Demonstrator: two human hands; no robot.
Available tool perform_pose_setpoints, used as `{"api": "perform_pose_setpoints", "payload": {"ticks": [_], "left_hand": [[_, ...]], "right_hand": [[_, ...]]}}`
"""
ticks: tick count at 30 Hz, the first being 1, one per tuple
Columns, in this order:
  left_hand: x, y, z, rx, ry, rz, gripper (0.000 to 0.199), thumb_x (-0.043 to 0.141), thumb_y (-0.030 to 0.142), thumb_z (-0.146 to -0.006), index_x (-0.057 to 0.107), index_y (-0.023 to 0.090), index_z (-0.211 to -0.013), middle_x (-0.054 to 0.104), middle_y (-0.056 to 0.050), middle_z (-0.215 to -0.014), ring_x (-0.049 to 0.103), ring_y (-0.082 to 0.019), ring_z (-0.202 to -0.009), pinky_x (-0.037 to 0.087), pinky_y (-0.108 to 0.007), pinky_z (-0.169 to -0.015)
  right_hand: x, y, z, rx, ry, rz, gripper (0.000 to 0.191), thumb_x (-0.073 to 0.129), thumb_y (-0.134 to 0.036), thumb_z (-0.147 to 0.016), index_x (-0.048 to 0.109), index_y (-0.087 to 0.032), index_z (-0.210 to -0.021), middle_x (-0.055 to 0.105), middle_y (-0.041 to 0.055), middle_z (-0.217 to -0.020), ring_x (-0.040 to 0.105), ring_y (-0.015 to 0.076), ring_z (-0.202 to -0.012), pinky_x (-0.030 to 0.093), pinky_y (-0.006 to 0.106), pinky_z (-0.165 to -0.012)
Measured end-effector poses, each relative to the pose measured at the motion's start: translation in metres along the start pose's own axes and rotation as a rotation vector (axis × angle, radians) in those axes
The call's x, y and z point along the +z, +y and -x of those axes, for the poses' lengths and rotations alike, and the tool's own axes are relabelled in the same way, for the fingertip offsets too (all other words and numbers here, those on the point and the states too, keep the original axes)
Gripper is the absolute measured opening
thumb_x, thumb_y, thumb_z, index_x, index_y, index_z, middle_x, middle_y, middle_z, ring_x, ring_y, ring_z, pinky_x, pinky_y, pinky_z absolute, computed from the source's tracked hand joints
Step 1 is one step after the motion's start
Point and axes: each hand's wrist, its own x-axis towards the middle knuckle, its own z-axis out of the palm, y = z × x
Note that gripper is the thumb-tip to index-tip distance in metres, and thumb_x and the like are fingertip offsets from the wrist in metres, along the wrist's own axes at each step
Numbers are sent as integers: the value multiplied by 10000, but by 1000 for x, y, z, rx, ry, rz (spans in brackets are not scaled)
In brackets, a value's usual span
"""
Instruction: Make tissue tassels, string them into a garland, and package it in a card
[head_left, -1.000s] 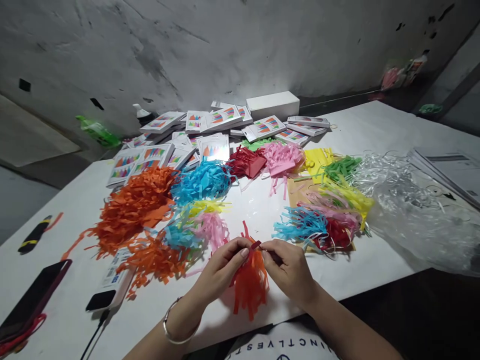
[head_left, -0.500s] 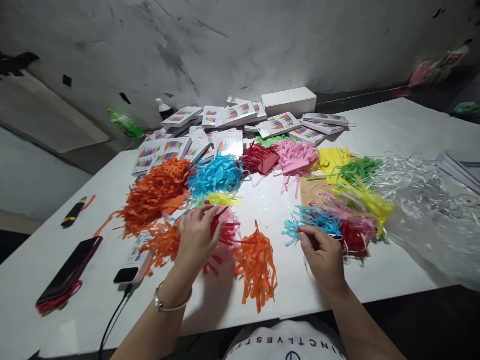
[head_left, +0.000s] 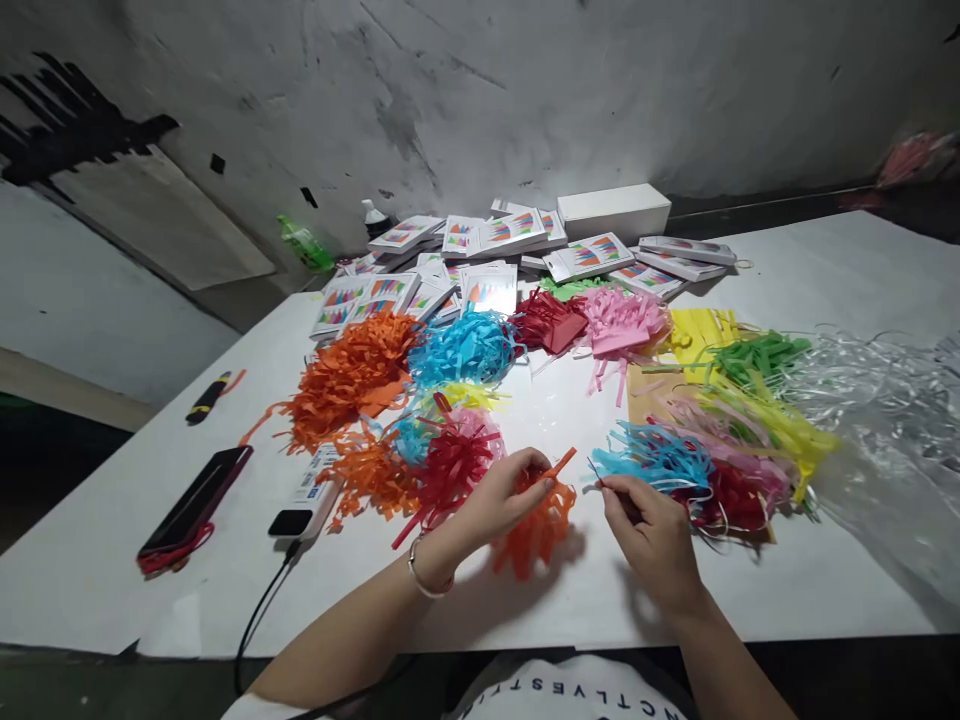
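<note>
My left hand (head_left: 508, 497) is closed on an orange paper tassel (head_left: 534, 538). The tassel's narrow twisted end (head_left: 561, 464) sticks out past the fingers towards the right, and its fringe hangs below the hand. Across from it, my right hand (head_left: 651, 535) pinches a thin dark needle-like piece (head_left: 595, 470), too fine to make out fully. Just behind the right hand lies a light blue tassel (head_left: 652, 455), with dark red tassels (head_left: 739, 495) and white string beside it. A red tassel (head_left: 454, 460) lies left of my left hand.
Piles of orange tassels (head_left: 352, 370), blue tassels (head_left: 469, 345) and pink tassels (head_left: 622, 320) line the middle. Flat printed boxes (head_left: 510, 232) are heaped behind. A phone (head_left: 196, 505) and a white cabled device (head_left: 304, 505) lie left; clear plastic (head_left: 885, 450) spreads right.
My left hand has moved right and down from the red tassel and picked up the orange one from the table. The right hand keeps its pinch. The view has shifted left.
</note>
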Motion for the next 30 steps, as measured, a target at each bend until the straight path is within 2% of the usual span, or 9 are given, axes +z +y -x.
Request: {"api": "perform_pose_setpoints", "payload": {"ticks": [2, 4, 8, 14, 24, 30], "left_hand": [[-2, 9, 11, -22, -3, 382, 223, 588, 373, -926, 621, 157, -976, 668, -61, -909, 613, -164, -814, 499, -282, -743], [-1, 16, 21, -66, 11, 661, 288, 680, 409, -868, 648, 160, -1008, 671, -69, -946, 614, -173, -855, 497, -292, -780], [5, 21, 30, -145, 61, 899, 306, 775, 389, -795, 684, 176, -996, 668, -54, -950, 609, -167, -867, 483, -279, -800], [6, 23, 30, -133, 70, 876, 277, 775, 373, -802, 696, 170, -974, 672, -58, -935, 615, -169, -861, 493, -280, -797], [11, 14, 32, -18, 66, 736, 263, 674, 383, -899, 672, 190, -1078, 672, -68, -1003, 622, -158, -896, 501, -272, -804], [12, 11, 33, 15, 93, 665, 242, 647, 360, -923, 660, 201, -1104, 673, -69, -1023, 628, -166, -935, 500, -289, -842]], "right_hand": [[0, -5, 0, -24, -20, -9, 128, 542, -168, -921, 661, -216, -920, 725, 10, -801, 664, 137, -644, 514, 245, -590], [0, -11, 1, -65, -43, -36, 133, 540, -147, -917, 655, -211, -938, 724, 9, -803, 663, 132, -646, 511, 239, -593], [1, -23, 1, -129, -51, -72, 148, 533, -119, -912, 645, -201, -961, 725, 10, -806, 673, 124, -661, 516, 221, -605], [0, -27, 1, -143, -35, -54, 140, 539, -112, -898, 647, -195, -929, 728, 12, -790, 681, 124, -653, 515, 210, -603], [-5, -28, 0, -88, -48, -4, 144, 548, -115, -865, 672, -188, -848, 694, -21, -689, 613, 93, -545, 468, 188, -537], [-7, -31, 0, -96, -29, -39, 135, 552, -116, -865, 667, -185, -863, 703, -20, -712, 616, 89, -551, 473, 182, -540]]}}
